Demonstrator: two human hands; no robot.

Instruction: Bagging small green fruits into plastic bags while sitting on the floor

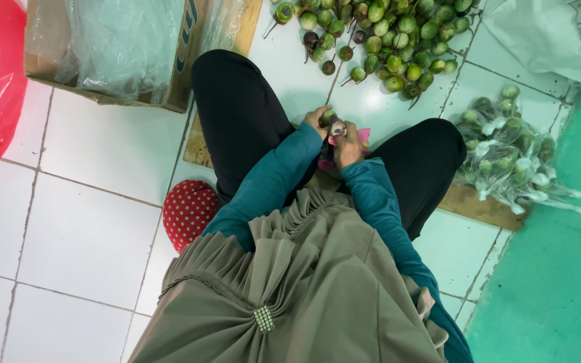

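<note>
Green and round, a small eggplant (328, 118) sits pinched in the fingers of the left hand (317, 119). It is too round and too hidden to tell which way it points. The right hand (347, 144), just beside it, is closed around something pink (363, 136). Beyond both hands, a pile of eggplants (384, 40) lies on the floor (102, 148). Bagged eggplants (506, 154) lie off past the right hand.

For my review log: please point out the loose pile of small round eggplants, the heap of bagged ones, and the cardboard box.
loose eggplant pile (384, 40), head view, middle of the heap on the tiles.
bagged eggplants (506, 154), head view, centre of the clear bags.
cardboard box (186, 54), head view, its right side wall.
</note>
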